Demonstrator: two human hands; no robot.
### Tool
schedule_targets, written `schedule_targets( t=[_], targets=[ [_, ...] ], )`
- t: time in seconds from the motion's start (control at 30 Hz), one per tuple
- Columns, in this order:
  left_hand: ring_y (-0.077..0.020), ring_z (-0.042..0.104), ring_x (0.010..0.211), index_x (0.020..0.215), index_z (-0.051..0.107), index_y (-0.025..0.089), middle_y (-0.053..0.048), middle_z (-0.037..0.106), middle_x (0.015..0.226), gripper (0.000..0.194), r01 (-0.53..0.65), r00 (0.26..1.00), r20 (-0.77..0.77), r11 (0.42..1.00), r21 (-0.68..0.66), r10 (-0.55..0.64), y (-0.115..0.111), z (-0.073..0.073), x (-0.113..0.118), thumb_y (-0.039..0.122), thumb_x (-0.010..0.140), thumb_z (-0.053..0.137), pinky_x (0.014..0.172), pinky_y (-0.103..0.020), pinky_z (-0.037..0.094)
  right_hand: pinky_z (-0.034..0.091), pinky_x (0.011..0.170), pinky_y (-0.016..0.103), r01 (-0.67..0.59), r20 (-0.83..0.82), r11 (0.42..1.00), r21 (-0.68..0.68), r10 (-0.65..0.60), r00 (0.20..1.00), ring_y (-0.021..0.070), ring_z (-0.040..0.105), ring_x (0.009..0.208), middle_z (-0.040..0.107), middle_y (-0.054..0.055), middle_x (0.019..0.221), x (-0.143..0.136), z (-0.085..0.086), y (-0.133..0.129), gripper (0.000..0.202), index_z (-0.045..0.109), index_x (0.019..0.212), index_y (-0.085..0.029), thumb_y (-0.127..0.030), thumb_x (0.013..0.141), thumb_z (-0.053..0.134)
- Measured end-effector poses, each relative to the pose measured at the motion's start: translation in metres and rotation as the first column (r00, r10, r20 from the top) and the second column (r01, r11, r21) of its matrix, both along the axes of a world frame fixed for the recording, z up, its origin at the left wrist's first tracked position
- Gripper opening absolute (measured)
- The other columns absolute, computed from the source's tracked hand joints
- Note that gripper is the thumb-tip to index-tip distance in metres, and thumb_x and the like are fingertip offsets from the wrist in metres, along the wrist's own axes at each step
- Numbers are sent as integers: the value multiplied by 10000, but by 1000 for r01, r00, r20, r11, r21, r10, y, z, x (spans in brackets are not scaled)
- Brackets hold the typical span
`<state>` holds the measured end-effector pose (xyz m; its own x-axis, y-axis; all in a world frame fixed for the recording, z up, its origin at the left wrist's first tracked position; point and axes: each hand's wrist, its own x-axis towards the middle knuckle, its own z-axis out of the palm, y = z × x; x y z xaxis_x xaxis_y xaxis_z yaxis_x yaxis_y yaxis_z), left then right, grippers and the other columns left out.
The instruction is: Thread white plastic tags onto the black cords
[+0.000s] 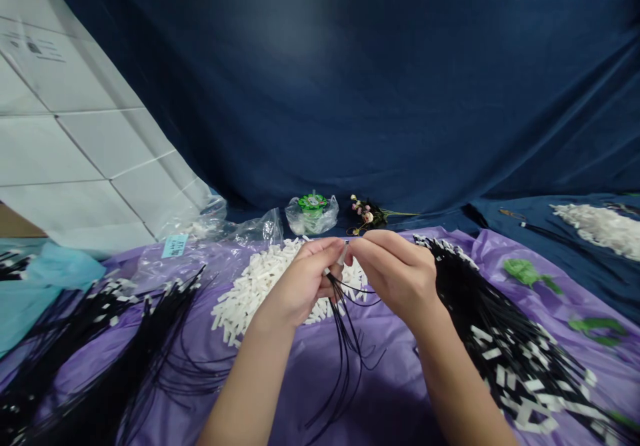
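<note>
In the middle of the head view my left hand (pixel 309 276) is closed, with a small white plastic piece (pixel 343 254) pinched at the thumb and fingertip. Several thin black wires (pixel 345 346) hang down from the same hand, a white end showing among its fingers. My right hand (pixel 397 269) meets it fingertip to fingertip. Its thumb and forefinger are pinched at the top of the white piece, apparently on the end of a black wire that loops across; the fingers partly hide this end. Behind and below the hands spreads a heap of small white pieces (pixel 265 276).
Bundles of black wires with white ends lie left (pixel 133 359) and right (pixel 465 299) on purple plastic sheeting (pixel 295 373). Behind are clear plastic bags (pixel 250 229), a green-lidded container (pixel 313 203) and artificial flowers (pixel 369 216). A blue curtain (pixel 350 86) hangs beyond.
</note>
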<state>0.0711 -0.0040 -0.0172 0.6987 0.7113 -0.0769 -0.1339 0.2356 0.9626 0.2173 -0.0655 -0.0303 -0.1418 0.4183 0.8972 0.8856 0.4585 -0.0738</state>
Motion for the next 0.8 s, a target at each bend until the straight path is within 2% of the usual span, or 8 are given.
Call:
schedule_targets(
  t=[0.13,0.23,0.3,0.37,0.43,0.53,0.63,0.8],
  targets=[
    [-29,219,333,743,535,180,87,323,503,273,1,998,61,994,-111,6,1,-2,4,419,852,610,359,-184,343,503,689,201,13,-41,999,-50,-15,999,99,638,728,687,31,871,3,0,3,158,672,934,-203,-112,906,547],
    [-20,216,347,815,550,177,98,314,513,234,-116,988,84,979,-167,131,4,-3,5,395,846,629,378,-174,329,507,749,269,124,-90,987,103,-115,989,159,625,827,673,74,927,5,2,2,147,667,994,-199,-140,865,632],
    [-18,219,351,841,548,170,103,304,505,215,-205,970,93,959,-195,226,6,-3,5,375,865,608,396,-170,328,490,754,304,185,-128,966,179,-164,978,180,597,820,659,80,889,4,5,-3,136,664,949,-190,-127,829,672],
    [-19,210,347,844,540,164,110,275,487,199,-276,946,109,934,-229,306,9,-3,5,355,885,579,403,-173,329,465,687,276,129,-147,988,80,-116,982,150,570,726,637,45,789,0,8,-10,77,652,881,-188,-136,829,675],
    [-23,215,341,846,537,159,113,267,475,200,-337,915,137,906,-255,379,12,-2,5,351,890,571,404,-180,335,427,600,240,3,-179,984,-176,-36,983,112,542,628,614,10,729,-4,11,-16,14,647,853,-190,-185,866,644],
    [-19,243,341,848,535,148,108,305,483,205,-410,865,191,872,-269,465,16,-2,5,343,874,595,398,-169,326,403,579,236,-102,-212,870,-482,-3,977,104,549,625,631,5,782,-11,9,-15,94,663,856,-199,-241,905,595],
    [-17,257,342,849,533,144,104,324,487,187,-420,852,213,868,-266,478,18,-3,3,322,886,578,399,-161,332,391,588,238,-131,-238,831,-541,-2,971,112,552,652,633,4,794,-16,3,-5,106,661,845,-196,-218,903,576],
    [-18,270,343,847,537,152,102,338,502,206,-411,866,199,880,-237,458,17,-2,1,347,869,598,399,-169,348,358,547,220,-162,-321,858,-488,-3,947,95,516,621,616,-1,774,-22,-4,3,98,608,792,-175,-163,876,559]
  ],
)
